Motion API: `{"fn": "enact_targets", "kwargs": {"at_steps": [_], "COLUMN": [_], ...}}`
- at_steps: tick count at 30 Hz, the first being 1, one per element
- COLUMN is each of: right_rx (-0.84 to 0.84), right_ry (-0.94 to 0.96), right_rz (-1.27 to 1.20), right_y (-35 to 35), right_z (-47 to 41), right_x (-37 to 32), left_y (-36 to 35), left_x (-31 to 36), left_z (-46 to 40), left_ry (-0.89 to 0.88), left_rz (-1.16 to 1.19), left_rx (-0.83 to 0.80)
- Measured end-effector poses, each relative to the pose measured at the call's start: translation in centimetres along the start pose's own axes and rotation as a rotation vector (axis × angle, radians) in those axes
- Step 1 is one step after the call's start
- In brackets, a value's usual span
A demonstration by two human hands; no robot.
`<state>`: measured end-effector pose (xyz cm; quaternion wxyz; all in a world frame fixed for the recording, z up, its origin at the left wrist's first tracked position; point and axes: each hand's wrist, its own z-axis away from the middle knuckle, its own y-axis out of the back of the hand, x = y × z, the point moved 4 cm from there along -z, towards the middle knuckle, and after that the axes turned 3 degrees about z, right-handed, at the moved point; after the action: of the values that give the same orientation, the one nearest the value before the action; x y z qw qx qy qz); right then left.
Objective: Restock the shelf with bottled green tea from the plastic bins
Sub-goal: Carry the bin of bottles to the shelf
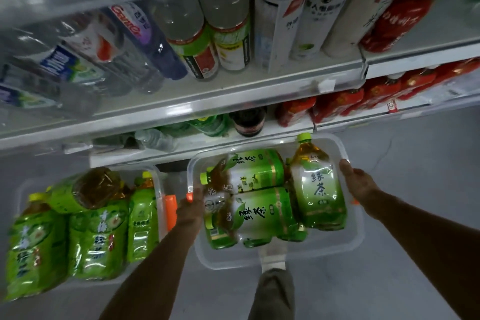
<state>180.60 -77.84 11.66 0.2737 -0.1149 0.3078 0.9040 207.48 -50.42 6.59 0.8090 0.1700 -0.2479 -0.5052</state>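
A clear plastic bin (348, 247) holds several green tea bottles (262, 213) with green labels, most lying down and one (318, 189) upright. My left hand (191, 209) grips the bin's left rim at its orange latch. On the right rim, my right hand (359, 180) holds on with curled fingers. The bin is in front of the lowest shelf (181, 149). A second clear bin (161, 189) on the floor to the left holds several more green bottles (96, 236).
White shelves above carry water bottles (179, 34), white cartons (283, 23) and red bottles (376, 91). The bottom shelf holds a green bottle (210, 125) and a dark bottle (248, 122). My leg (275, 293) is below the bin on the grey floor.
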Motion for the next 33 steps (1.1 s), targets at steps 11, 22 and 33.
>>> {"fn": "enact_targets", "kwargs": {"at_steps": [11, 22, 33], "right_rx": [-0.032, 0.024, 0.508], "right_ry": [0.012, 0.223, 0.364], "right_rz": [0.231, 0.157, -0.03], "right_y": [2.2, 9.8, 19.2], "right_z": [6.9, 27.0, 51.5], "right_x": [3.2, 10.6, 25.8], "left_y": [2.2, -0.5, -2.2], "left_x": [1.1, 2.7, -3.2], "left_z": [7.5, 30.0, 58.8], "left_ry": [-0.336, -0.768, -1.634], "left_rz": [-0.286, -0.55, -0.706], "left_rx": [-0.075, -0.299, -0.268]}}
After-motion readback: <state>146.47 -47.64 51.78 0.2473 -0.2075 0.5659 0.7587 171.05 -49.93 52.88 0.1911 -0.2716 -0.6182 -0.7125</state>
